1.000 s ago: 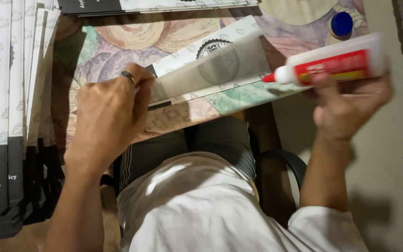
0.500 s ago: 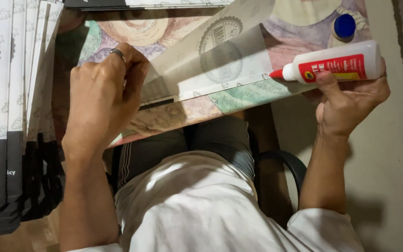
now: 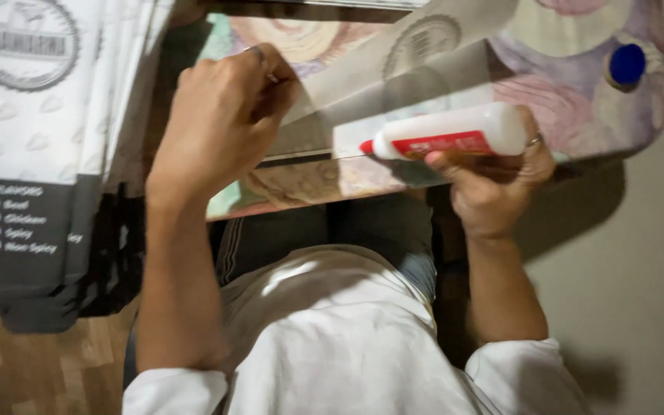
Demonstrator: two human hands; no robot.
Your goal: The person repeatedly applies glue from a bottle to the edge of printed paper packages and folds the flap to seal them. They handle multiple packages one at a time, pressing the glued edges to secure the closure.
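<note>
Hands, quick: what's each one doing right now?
Left hand: closed, pinching the flat paper bag at its edge.
Right hand: closed around the glue bottle.

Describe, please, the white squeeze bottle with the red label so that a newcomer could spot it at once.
Start at the small table with the pastel swirl-patterned top in front of the seated person. Over its near edge, the right hand holds a white plastic squeeze bottle sideways above a flat grey-and-white printed paper pouch. Its red label and red nozzle tip set it apart.
</note>
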